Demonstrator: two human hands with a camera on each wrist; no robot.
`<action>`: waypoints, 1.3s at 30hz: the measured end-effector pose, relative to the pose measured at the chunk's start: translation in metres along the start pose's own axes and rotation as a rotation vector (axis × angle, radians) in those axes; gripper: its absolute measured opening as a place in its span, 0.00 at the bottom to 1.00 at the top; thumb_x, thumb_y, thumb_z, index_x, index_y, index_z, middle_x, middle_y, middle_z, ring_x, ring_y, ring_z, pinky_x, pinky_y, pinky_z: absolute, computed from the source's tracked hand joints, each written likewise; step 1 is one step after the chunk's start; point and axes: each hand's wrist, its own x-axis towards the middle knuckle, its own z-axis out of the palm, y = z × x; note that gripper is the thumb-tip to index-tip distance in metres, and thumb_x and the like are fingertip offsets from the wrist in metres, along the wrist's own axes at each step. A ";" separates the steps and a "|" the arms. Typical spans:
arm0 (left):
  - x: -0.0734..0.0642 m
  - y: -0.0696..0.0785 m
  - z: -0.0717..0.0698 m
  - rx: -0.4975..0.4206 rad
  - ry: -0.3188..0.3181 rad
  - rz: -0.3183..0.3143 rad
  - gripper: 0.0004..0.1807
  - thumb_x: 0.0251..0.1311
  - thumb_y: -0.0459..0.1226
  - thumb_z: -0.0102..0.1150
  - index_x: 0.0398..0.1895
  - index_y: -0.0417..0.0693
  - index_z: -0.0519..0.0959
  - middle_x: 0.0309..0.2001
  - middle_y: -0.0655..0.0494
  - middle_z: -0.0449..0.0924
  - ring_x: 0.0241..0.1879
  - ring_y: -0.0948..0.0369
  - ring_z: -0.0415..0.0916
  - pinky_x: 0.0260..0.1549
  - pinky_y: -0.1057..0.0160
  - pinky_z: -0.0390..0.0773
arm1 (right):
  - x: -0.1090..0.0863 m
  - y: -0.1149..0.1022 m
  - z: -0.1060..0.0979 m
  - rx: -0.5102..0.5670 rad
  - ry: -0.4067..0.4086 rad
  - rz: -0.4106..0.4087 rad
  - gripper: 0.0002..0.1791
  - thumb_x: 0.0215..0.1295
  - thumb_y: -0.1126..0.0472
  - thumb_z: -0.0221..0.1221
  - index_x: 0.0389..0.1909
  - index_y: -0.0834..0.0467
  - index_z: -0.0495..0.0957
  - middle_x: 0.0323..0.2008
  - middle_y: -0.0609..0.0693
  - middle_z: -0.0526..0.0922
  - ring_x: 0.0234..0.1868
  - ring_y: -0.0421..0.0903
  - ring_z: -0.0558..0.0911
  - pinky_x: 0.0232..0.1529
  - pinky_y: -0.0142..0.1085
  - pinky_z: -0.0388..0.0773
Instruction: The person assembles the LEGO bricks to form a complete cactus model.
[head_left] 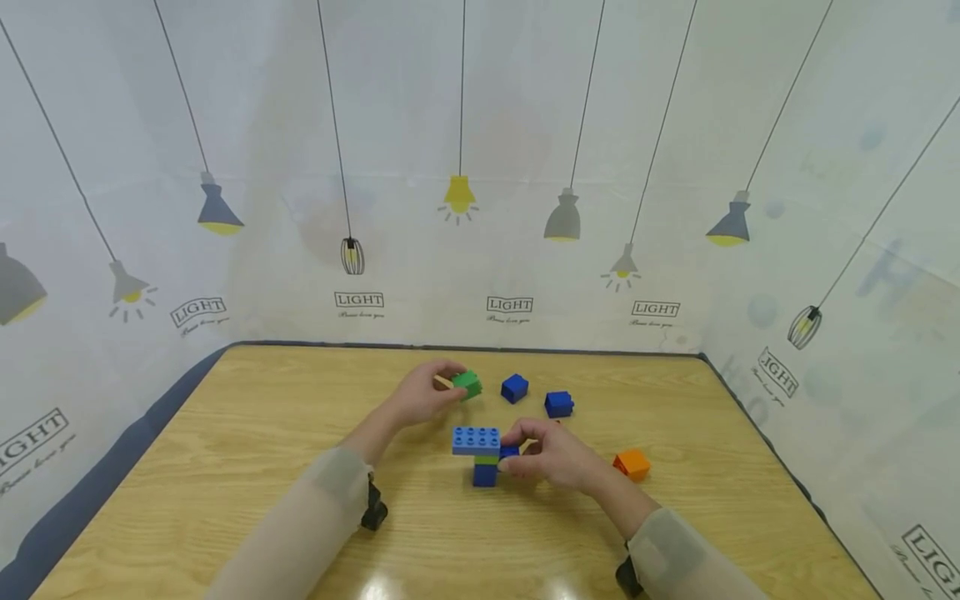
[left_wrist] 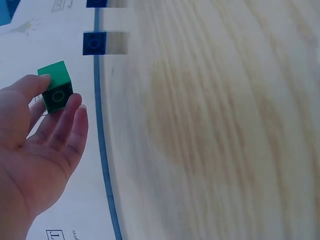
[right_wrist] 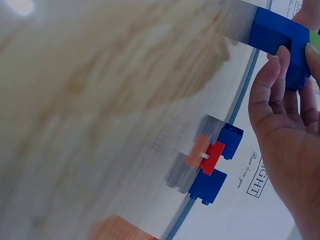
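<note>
In the head view, my left hand [head_left: 427, 395] grips a green brick [head_left: 467, 384] above the far part of the table. The left wrist view shows the green brick [left_wrist: 56, 85] between thumb and fingers, its hollow underside partly visible. My right hand [head_left: 558, 458] pinches a dark blue brick [head_left: 509, 452] against the right side of a small stack. Topping that stack is a light blue studded brick [head_left: 476, 439], over a lime green brick [head_left: 487, 459] and a blue bottom brick [head_left: 485, 476]. Whether the pinched brick is joined to the stack, I cannot tell.
Two loose blue bricks, one [head_left: 514, 388] and another [head_left: 558, 404], lie beyond my right hand. A red brick [right_wrist: 213, 158] shows between them in the right wrist view. An orange brick [head_left: 632, 464] lies beside the right forearm. A printed curtain [head_left: 420, 275] surrounds the wooden table [head_left: 247, 433].
</note>
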 end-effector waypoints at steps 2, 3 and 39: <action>-0.004 0.002 -0.002 -0.011 0.003 0.010 0.23 0.76 0.44 0.68 0.70 0.51 0.80 0.62 0.49 0.84 0.53 0.54 0.85 0.47 0.58 0.89 | 0.000 0.000 0.000 0.003 0.003 0.006 0.15 0.73 0.54 0.73 0.54 0.56 0.84 0.52 0.56 0.82 0.40 0.48 0.87 0.45 0.41 0.90; -0.006 0.003 -0.003 -0.019 0.004 0.014 0.23 0.76 0.44 0.68 0.71 0.52 0.80 0.62 0.49 0.84 0.53 0.54 0.85 0.47 0.58 0.89 | 0.000 0.000 0.000 0.002 0.001 0.003 0.15 0.73 0.55 0.73 0.54 0.56 0.84 0.52 0.56 0.82 0.40 0.48 0.87 0.45 0.41 0.90; -0.096 0.047 -0.027 -0.251 -0.064 0.238 0.26 0.73 0.32 0.68 0.72 0.52 0.78 0.58 0.46 0.84 0.59 0.47 0.84 0.53 0.63 0.89 | 0.000 0.000 0.001 -0.008 0.013 0.008 0.15 0.73 0.56 0.73 0.54 0.56 0.83 0.52 0.56 0.81 0.41 0.48 0.86 0.46 0.42 0.91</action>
